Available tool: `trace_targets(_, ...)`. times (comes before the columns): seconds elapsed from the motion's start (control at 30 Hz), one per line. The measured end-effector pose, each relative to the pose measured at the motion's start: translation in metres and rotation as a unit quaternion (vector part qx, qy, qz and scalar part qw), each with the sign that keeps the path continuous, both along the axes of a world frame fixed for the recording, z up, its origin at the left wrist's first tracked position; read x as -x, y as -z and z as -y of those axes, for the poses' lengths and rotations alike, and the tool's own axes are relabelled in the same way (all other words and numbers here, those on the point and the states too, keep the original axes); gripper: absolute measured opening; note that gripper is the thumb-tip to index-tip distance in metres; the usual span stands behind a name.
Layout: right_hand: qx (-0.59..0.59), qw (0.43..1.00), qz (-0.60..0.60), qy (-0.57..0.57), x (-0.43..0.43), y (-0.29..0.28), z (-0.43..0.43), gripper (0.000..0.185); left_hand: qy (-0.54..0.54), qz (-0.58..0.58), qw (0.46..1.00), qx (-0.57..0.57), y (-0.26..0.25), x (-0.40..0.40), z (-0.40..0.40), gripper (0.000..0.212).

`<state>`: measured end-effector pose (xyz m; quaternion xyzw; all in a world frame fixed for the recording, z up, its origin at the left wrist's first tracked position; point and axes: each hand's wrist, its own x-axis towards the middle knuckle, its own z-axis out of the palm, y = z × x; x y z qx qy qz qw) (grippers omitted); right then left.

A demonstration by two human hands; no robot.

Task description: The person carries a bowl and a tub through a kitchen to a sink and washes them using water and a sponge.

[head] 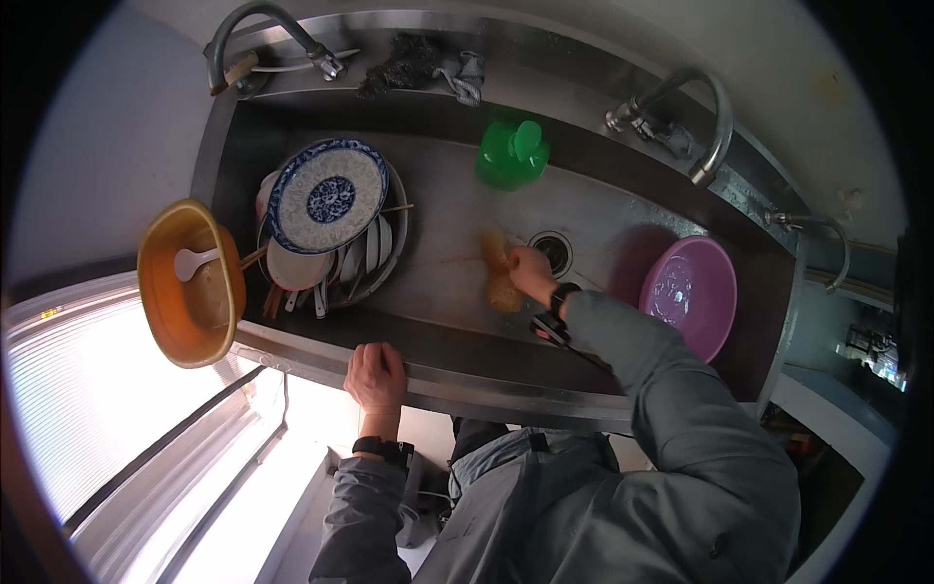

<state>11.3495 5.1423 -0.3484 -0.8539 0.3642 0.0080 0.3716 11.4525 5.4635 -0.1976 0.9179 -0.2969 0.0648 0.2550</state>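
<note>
In the steel sink [445, 292], my right hand [529, 270] grips a tan loofah-like scrubber [503, 292], partly blurred, close to the sink floor. Just beyond that hand lies the round drain [552, 254]. My left hand [376, 374] rests at the sink's front rim [467, 381] with curled fingers; whether they grip the rim is hidden. Ahead of it, a metal basin [398, 255] holds stacked dishes. A blue-and-white plate [299, 201] lies on top, with a bowl [292, 264], several spoons [373, 244] and chopsticks [272, 301] below.
A green plastic container [503, 164] sits by the back wall. The pink basin [697, 292] tilts at the right. An orange basin [164, 292] with a white spoon [191, 264] straddles the left corner. Faucets [719, 124] and dark scrubbing material [401, 62] occupy the back ledge.
</note>
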Motion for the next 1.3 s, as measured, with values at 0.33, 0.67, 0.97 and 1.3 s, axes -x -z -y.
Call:
trace_targets(0.33,-0.01,0.996,0.085,-0.001,-0.139,0.034,-0.063,0.02,0.024,-0.002,1.0,-0.012,-0.005,-0.001,0.001,0.011)
trace_targets(0.67,0.04,0.994,0.0,0.104,0.088,0.005,0.03,0.013,0.008,-0.006,1.0,0.004,0.0,0.0,0.0,0.013)
trace_targets(0.97,0.062,0.983,-0.018,-0.17,0.124,0.022,-0.01,0.015,0.021,-0.004,0.999,-0.024,-0.001,0.0,-0.001,0.013)
trace_targets(1.3,0.028,0.973,0.021,-0.229,0.14,-0.014,0.059,0.014,0.012,0.004,1.0,-0.026,0.005,-0.003,-0.003,0.011)
